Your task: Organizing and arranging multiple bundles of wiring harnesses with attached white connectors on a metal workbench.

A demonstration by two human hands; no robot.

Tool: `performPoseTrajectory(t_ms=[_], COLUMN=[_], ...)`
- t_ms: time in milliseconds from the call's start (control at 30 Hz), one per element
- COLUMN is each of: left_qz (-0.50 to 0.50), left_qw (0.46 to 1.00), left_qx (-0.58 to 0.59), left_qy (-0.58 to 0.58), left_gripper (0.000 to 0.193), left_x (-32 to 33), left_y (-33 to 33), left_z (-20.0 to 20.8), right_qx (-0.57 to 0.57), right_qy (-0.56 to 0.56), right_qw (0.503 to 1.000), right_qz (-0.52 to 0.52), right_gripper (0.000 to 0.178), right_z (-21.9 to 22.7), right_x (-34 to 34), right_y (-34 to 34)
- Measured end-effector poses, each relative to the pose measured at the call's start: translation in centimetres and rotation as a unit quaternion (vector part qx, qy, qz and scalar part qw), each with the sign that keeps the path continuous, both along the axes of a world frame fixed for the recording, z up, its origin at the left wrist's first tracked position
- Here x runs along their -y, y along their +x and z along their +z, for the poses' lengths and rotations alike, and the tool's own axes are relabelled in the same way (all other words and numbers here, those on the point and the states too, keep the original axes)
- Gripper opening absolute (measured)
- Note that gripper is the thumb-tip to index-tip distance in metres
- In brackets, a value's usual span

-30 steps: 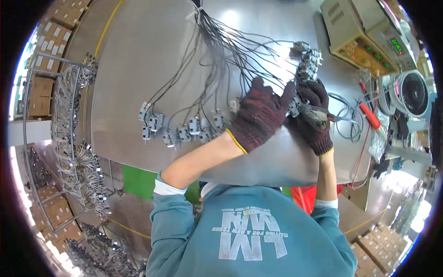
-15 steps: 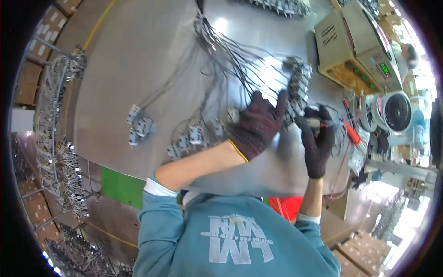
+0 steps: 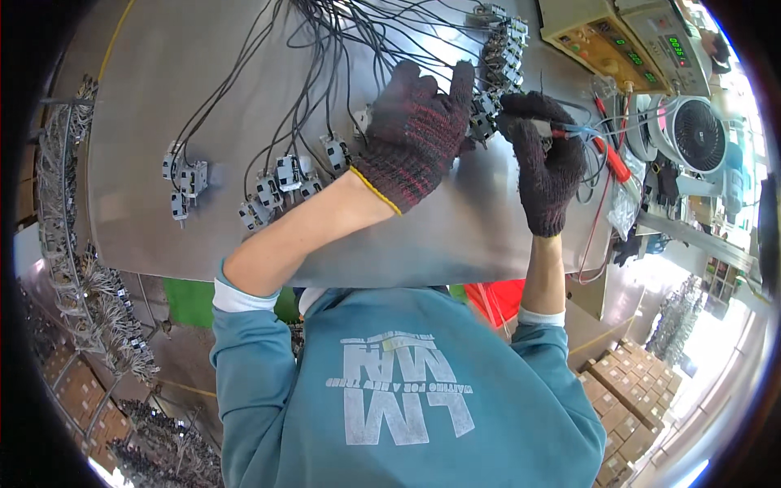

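- Head view: the left hand (image 3: 419,134), in a dark knitted glove with red flecks and a yellow cuff edge, is at upper centre, its fingers partly spread and pointing toward the top; whether it grips anything cannot be told.
- Just right of it, a column of small grey-and-black box-shaped connectors (image 3: 503,57) runs up the upper right of centre, its lowest one beside the left hand's fingers.
- The right hand (image 3: 543,154), gloved likewise, curls thumb and fingers around a small pale piece with a red part and light-blue leads (image 3: 541,128), right of the column; its exact shape is partly hidden.
- Thin black cables (image 3: 325,49) fan out from the top edge to the connectors.
- A cluster of grey connectors (image 3: 194,179) lies at left, and a middle group of similar connectors (image 3: 289,172) lies nearer the left forearm, both on the grey metal surface (image 3: 407,252).
- At upper right stand a beige metal instrument with green lit digits (image 3: 586,32) and, below it, a white round fan with a black grille (image 3: 698,134).
- A red cylindrical handle (image 3: 616,161) lies between the right hand and the fan.
- A teal sweatshirt with white print (image 3: 407,358) fills the lower centre.
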State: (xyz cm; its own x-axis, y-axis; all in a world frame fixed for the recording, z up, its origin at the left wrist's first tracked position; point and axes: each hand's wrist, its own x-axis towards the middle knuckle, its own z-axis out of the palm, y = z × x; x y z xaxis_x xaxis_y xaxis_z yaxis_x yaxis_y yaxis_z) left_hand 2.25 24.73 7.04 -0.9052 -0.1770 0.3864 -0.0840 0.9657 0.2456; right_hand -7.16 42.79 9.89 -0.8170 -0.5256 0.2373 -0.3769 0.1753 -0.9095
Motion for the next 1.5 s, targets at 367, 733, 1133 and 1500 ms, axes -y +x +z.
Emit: performPoseTrajectory(t_ms=[367, 733, 1133, 1500], left_qz=[-0.028, -0.014, -0.121, -0.168], left_qw=[0.999, 0.996, 0.983, 0.973], left_qx=[0.034, -0.029, 0.137, 0.157], left_qy=[0.025, -0.080, 0.028, -0.015], left_gripper=[0.098, 0.076, 0.103, 0.114], left_x=[0.5, 0.4, 4.9, 8.4], left_y=[0.8, 0.7, 9.1, 9.5], left_z=[0.0, 0.0, 8.2, 4.2], right_qx=[0.012, -0.019, -0.008, -0.024], right_qy=[0.011, 0.014, -0.050, -0.005], right_qw=[0.999, 0.999, 0.997, 0.999], right_qz=[-0.031, 0.038, 0.050, 0.039], right_gripper=[0.024, 0.026, 0.042, 0.039], right_z=[1.0, -0.3, -1.1, -1.5], right_x=[2.2, 3.1, 1.5, 2.0], right_y=[1.9, 1.1, 0.8, 1.2])
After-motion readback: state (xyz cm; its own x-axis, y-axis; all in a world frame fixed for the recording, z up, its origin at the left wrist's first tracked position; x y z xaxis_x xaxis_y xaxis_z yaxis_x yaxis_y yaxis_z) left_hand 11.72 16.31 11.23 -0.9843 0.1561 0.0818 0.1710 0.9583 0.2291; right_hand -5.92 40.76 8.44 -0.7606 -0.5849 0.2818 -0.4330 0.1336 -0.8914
